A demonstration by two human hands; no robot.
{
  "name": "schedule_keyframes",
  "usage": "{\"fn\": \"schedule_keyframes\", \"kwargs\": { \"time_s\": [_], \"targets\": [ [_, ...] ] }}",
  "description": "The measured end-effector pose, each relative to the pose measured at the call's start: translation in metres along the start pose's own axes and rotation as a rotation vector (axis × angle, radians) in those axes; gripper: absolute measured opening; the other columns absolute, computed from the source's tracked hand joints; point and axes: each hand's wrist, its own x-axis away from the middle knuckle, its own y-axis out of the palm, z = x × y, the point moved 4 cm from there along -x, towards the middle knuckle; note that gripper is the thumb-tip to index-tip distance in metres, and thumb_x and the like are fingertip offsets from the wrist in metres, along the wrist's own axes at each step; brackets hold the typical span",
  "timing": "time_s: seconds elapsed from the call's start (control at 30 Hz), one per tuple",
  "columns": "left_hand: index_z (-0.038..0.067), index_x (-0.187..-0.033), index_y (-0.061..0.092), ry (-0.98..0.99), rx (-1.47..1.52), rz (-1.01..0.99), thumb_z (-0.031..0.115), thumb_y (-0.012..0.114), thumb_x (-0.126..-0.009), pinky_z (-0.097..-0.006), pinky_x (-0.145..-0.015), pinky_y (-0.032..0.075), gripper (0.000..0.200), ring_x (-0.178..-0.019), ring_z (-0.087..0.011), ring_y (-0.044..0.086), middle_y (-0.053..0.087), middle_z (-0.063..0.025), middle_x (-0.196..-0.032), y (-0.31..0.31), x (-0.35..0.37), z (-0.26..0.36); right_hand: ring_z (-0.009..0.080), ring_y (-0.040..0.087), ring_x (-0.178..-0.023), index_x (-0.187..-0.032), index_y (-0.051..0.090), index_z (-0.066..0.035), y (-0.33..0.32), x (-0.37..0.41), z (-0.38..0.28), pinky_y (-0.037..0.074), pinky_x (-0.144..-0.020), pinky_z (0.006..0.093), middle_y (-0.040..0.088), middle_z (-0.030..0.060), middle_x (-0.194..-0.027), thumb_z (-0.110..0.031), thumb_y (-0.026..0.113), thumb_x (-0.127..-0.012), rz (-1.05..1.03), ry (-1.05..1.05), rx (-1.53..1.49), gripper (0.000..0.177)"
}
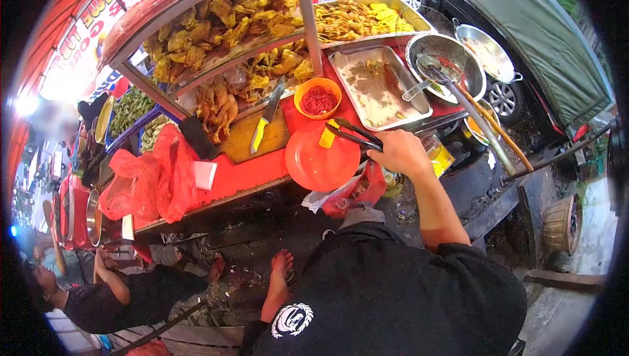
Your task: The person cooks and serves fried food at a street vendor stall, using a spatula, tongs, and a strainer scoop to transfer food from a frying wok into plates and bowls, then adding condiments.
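Observation:
My right hand (401,153) is closed round a pair of black tongs (354,134). Between the tong tips is a small yellow piece of food (327,137), over a round red plate (321,158) at the table's front edge. Behind the plate, an orange bowl (318,98) holds shredded red food. To its left, a knife with a yellow handle (259,136) lies on a wooden cutting board (239,138). A metal tray (414,119) with brownish residue sits beyond the tongs. My left hand does not show.
A framed display case (309,22) holds yellow chicken pieces. Behind is a tray of fried food (357,18). A wok (452,48) with long-handled tools stands at right. Red plastic bags (173,172) hang at the left. A seated person (124,297) is at lower left.

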Motion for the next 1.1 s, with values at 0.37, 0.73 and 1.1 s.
{"fn": "schedule_keyframes", "kwargs": {
  "time_s": [0.37, 0.73, 1.1],
  "targets": [
    [0.014, -0.113, 0.063, -0.115, 0.018, -0.106, 0.036, 0.057, -0.089, -0.0393, -0.069, 0.05, 0.033, -0.077, -0.02, 0.063, 0.066, -0.0057, -0.091, -0.055, -0.003, -0.081, 0.0375, 0.066, -0.086, -0.093, 0.067, -0.004, 0.047, 0.002, 0.002, 0.053, -0.077, 0.0473, 0.068, 0.0194, -0.089, -0.039, 0.069, -0.076, 0.023, 0.036, 0.016, 0.038],
    [0.01, -0.108, 0.063, 0.062, 0.115, 0.121, 0.035, 0.063, -0.087, -0.0335, -0.056, 0.046, 0.033, -0.065, -0.0172, 0.06, 0.067, -0.0042, -0.086, -0.057, 0.03, -0.085, 0.0458, 0.062, -0.096, -0.115, 0.053, 0.006, 0.04, -0.043, 0.061, 0.049, -0.083, 0.0521, 0.064, 0.0277, -0.104, -0.052, 0.055, -0.089, 0.305, 0.389, 0.114, 0.064],
    [0.007, -0.094, 0.063, -0.022, 0.046, 0.111, 0.032, 0.061, -0.088, -0.037, -0.051, 0.046, 0.026, -0.061, -0.0212, 0.06, 0.063, -0.0065, -0.078, -0.077, 0.033, -0.137, 0.044, 0.059, -0.106, -0.114, 0.058, 0.001, 0.061, -0.118, 0.122, 0.045, -0.092, 0.0497, 0.062, 0.028, -0.11, -0.043, 0.064, -0.081, 0.206, 0.375, 0.159, 0.056]
  ]
}}
